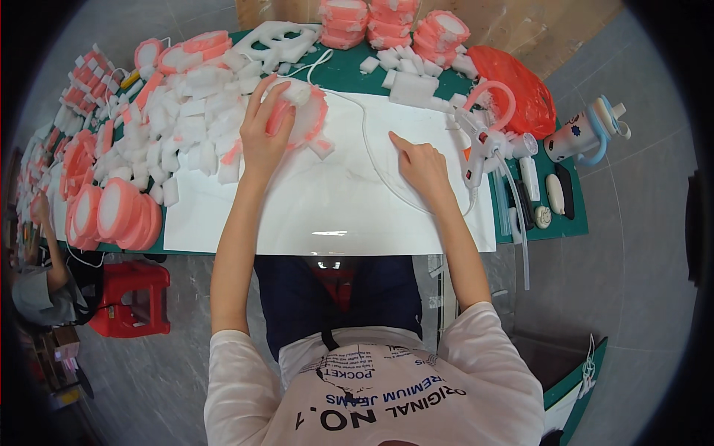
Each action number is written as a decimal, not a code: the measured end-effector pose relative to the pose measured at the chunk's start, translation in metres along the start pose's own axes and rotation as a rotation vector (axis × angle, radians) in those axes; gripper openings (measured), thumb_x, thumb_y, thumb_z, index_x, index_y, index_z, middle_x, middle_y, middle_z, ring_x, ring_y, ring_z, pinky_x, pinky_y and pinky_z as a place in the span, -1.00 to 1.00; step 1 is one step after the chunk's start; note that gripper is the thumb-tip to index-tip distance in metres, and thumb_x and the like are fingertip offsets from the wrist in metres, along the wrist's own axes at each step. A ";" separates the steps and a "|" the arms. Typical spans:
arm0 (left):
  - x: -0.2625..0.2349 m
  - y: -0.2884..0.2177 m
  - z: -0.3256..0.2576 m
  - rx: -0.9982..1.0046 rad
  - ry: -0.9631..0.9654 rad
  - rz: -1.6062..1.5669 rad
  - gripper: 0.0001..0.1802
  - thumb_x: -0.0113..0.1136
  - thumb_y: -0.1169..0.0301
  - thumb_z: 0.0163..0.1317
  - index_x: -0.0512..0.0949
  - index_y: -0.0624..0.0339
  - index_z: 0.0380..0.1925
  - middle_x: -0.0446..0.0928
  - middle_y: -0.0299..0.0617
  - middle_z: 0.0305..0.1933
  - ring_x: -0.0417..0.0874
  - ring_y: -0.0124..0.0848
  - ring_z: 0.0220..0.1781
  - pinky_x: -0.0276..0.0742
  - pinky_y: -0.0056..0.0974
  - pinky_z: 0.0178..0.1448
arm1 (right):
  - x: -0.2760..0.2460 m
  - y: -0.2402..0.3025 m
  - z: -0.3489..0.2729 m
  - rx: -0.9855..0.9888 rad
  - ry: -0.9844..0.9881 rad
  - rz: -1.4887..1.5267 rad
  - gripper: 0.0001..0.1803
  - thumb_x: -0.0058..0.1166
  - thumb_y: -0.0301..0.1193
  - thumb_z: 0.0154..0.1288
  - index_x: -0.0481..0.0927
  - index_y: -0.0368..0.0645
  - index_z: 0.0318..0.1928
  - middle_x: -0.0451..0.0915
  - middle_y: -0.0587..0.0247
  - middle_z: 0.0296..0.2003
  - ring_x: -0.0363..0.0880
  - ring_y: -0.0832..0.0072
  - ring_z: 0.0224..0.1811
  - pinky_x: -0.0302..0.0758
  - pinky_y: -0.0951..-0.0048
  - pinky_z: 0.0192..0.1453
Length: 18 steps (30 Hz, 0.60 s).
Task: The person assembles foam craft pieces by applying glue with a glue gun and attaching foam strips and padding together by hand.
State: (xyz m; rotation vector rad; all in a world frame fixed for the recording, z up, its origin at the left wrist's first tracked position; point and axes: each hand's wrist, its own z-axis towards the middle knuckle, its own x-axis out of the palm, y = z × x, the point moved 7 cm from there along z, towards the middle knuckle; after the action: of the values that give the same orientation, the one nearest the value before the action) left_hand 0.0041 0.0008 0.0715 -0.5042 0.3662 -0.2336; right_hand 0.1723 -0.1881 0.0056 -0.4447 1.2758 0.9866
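White printed shirt (pixel 424 372) is seen nearest the camera. Upon the white sheet (pixel 335 197) laid on the green desk (pixel 554 229), a pink and white foam ring (pixel 311 120) is touched by the left hand (pixel 265 123), fingers spread; whether it is gripped cannot be told. Right hand (pixel 424 167) is placed over the sheet, index finger extended, others curled, their contents hidden. Foam pieces (pixel 186 123) are heaped at left; a glue gun (pixel 487 146) is found at right
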 end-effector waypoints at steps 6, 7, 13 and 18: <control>0.001 0.000 0.000 -0.010 -0.001 -0.017 -0.60 0.12 0.60 -0.04 0.50 0.14 -0.11 0.36 -0.14 0.12 0.46 -0.20 0.06 0.39 -0.31 0.05 | -0.004 0.007 0.001 -0.125 -0.079 0.071 -0.71 -0.05 -0.48 0.03 0.59 -0.11 -0.19 0.51 0.02 -0.64 0.50 0.13 -0.57 0.42 0.19 -0.48; 0.002 0.001 0.000 -0.017 0.003 -0.025 -0.60 0.12 0.60 -0.05 0.50 0.14 -0.12 0.36 -0.14 0.12 0.46 -0.20 0.06 0.39 -0.30 0.04 | -0.006 0.007 0.002 -0.111 -0.072 0.091 -0.76 -0.04 -0.47 0.03 0.60 -0.13 -0.25 0.51 0.03 -0.64 0.50 0.14 -0.57 0.42 0.19 -0.48; 0.000 0.003 0.002 -0.014 0.012 -0.053 -0.61 0.12 0.59 -0.05 0.50 0.14 -0.13 0.36 -0.13 0.12 0.45 -0.20 0.08 0.39 -0.30 0.05 | -0.011 0.001 0.002 -0.106 -0.117 0.170 -0.85 0.06 -0.45 0.01 0.64 -0.19 -0.39 0.53 0.08 -0.59 0.49 0.24 -0.58 0.37 0.31 -0.50; 0.000 0.000 0.000 -0.024 0.020 -0.055 -0.61 0.11 0.59 -0.04 0.50 0.14 -0.13 0.36 -0.12 0.11 0.44 -0.19 0.09 0.38 -0.30 0.07 | -0.026 -0.005 0.000 -0.073 -0.264 0.237 -0.90 0.12 -0.46 -0.03 0.60 -0.24 -0.51 0.50 0.19 -0.65 0.43 0.38 -0.64 0.31 0.40 -0.54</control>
State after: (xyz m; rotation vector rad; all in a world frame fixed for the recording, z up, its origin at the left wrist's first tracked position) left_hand 0.0038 0.0013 0.0718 -0.5362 0.3748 -0.2882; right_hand 0.1773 -0.2006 0.0284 -0.2121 1.0717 1.2511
